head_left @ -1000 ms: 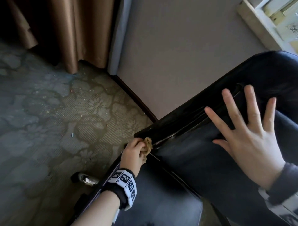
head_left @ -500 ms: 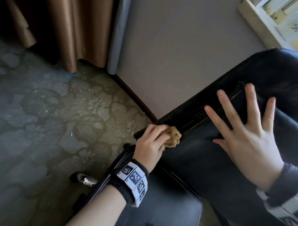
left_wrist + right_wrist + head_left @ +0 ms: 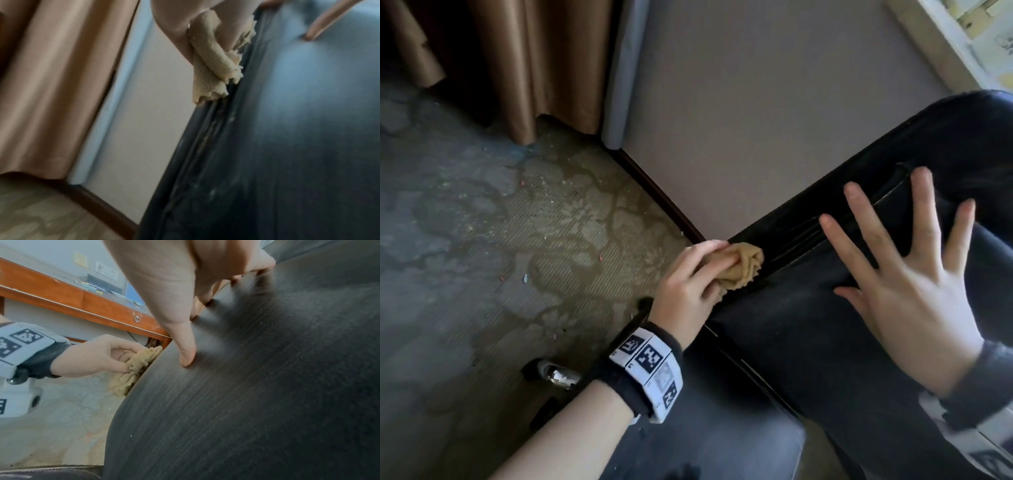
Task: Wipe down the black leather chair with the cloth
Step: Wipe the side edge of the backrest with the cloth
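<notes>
The black leather chair (image 3: 808,342) fills the lower right of the head view, its back tilted toward me. My left hand (image 3: 688,284) grips a bunched tan cloth (image 3: 743,265) and presses it against the seam along the chair's left edge. In the left wrist view the cloth (image 3: 211,65) hangs from my fingers against the black leather (image 3: 287,146). My right hand (image 3: 914,287) lies flat on the chair back with fingers spread, holding nothing. From the right wrist view, that hand's thumb (image 3: 185,352) presses the leather (image 3: 267,402), and the cloth (image 3: 133,369) sits at the chair's edge.
A beige wall (image 3: 756,120) with a dark baseboard stands close behind the chair. Brown curtains (image 3: 517,61) hang at the upper left over a patterned, crumb-strewn carpet (image 3: 500,257). A chair castor (image 3: 551,373) shows by my left wrist. A wooden desk (image 3: 82,305) appears in the right wrist view.
My left hand has slid the cloth up and to the right along the chair's edge seam. My right hand has stayed spread flat on the chair back.
</notes>
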